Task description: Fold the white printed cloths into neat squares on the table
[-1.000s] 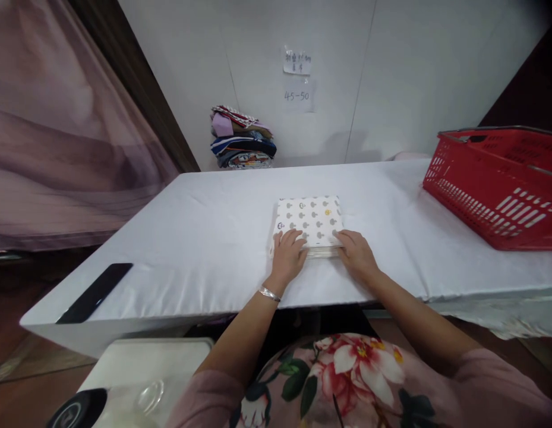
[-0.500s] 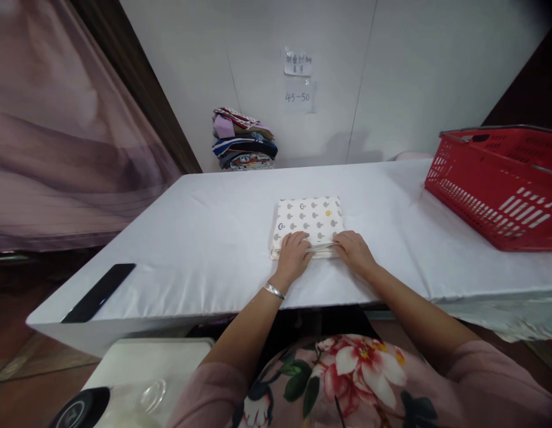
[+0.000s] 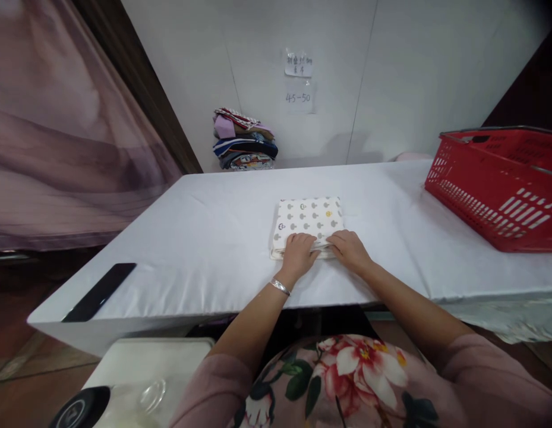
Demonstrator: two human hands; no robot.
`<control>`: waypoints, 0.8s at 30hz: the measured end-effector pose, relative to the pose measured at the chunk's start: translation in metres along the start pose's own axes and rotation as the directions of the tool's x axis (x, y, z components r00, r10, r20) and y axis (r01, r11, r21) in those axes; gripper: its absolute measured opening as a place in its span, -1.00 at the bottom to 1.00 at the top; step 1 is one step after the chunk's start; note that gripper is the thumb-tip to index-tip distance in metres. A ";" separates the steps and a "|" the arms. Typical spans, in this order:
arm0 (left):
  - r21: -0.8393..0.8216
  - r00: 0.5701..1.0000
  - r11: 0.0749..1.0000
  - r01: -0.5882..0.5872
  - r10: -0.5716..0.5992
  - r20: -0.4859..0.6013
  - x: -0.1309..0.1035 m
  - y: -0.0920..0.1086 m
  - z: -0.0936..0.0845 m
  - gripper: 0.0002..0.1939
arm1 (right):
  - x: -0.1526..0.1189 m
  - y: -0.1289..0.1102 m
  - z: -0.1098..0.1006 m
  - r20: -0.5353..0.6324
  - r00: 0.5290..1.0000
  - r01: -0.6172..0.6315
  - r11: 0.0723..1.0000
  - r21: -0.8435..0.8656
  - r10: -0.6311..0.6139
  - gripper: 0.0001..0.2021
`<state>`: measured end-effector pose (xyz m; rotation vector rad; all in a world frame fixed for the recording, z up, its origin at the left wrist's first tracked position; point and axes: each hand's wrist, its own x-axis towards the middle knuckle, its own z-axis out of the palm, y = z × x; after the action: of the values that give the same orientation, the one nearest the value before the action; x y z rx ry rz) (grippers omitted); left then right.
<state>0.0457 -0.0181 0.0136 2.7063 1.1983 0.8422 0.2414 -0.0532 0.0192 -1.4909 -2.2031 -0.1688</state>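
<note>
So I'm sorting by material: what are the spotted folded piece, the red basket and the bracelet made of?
Folded piece: soft matte woven or knit cloth, judging by its layered edges. Red basket: moulded plastic, slotted glossy walls, with what looks like a metal handle. Bracelet: shiny, silvery, probably metal.

Soft, even indoor light brightens the white bench (image 3: 204,238) and wall (image 3: 391,71) without glare, while corners darken, edges bow from wide-angle distortion, and the curtain (image 3: 57,148) looks blurred.
</note>
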 end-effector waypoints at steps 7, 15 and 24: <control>0.007 1.000 1.000 0.019 -0.019 0.014 0.001 0.001 -0.001 -0.76 | -0.003 0.004 0.002 0.017 0.999 -0.029 0.991 0.127 0.027 -0.79; -0.039 0.996 0.999 0.011 -0.007 0.089 0.002 -0.007 -0.008 -0.84 | -0.002 0.003 0.000 0.077 0.996 -0.052 0.992 0.111 0.044 -0.76; 0.004 0.994 1.000 0.003 -0.004 0.108 0.006 -0.006 -0.011 -0.80 | -0.003 -0.001 -0.004 0.133 0.991 0.012 0.999 0.040 -0.018 -0.73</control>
<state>0.0396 -0.0118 0.0238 2.7134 1.1833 0.6836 0.2425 -0.0575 0.0220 -1.5045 -2.3093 -0.0312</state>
